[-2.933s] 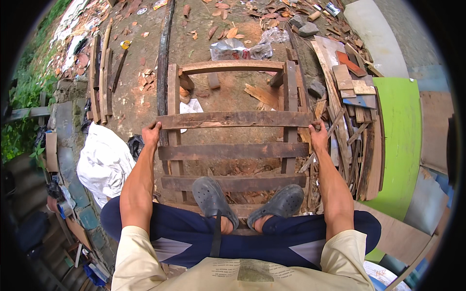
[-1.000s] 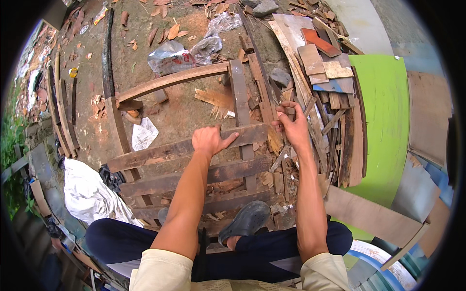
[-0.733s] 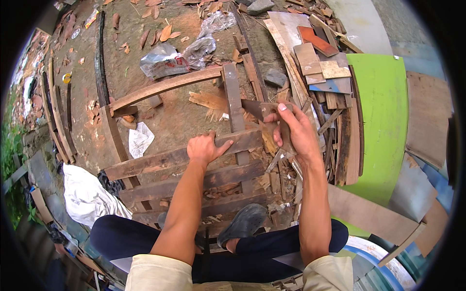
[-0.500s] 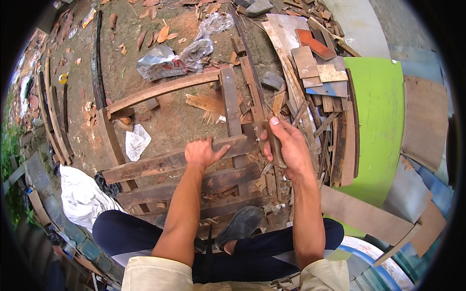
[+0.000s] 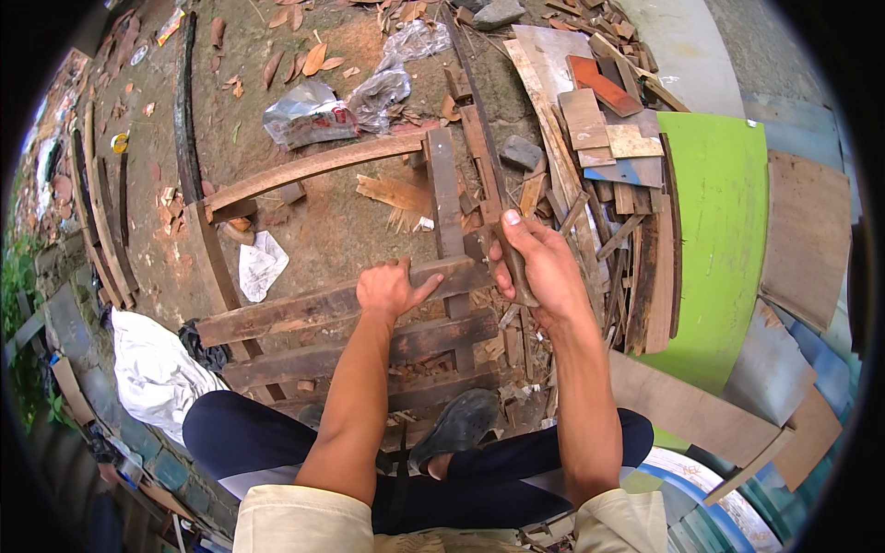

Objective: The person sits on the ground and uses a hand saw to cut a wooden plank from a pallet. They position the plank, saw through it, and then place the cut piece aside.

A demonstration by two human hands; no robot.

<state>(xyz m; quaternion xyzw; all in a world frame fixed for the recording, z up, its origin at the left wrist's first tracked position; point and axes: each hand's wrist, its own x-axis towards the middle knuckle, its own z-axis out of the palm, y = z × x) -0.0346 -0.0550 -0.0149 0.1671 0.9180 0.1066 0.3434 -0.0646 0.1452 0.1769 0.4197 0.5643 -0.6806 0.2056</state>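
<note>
My left hand [image 5: 385, 288] lies over a dark wooden slat [image 5: 286, 311], thumb spread to the right and fingers over its far edge. That slat crosses a ladder-like wooden frame [image 5: 443, 198] on the ground. Beside the slat's right end, my right hand [image 5: 544, 267] is closed around the brown wooden handle [image 5: 518, 276] of a tool, its thumb along the top. A long, thin dark strip [image 5: 486, 147] runs away from this handle; whether the two are joined I cannot tell. Two more slats [image 5: 424, 339] lie nearer, above my shoe [image 5: 458, 426].
Scrap boards [image 5: 583, 120] are heaped at the right, beside a bright green panel [image 5: 710, 240] and a brown sheet [image 5: 807, 235]. Clear plastic wrapping [image 5: 309, 115] lies beyond the frame. A white sack [image 5: 161, 373] rests by my left knee. Dark poles [image 5: 186, 120] lie at the left.
My right hand and the wooden handle have shifted slightly away from me. My left hand keeps its place on the slat. The whole view has moved a little.
</note>
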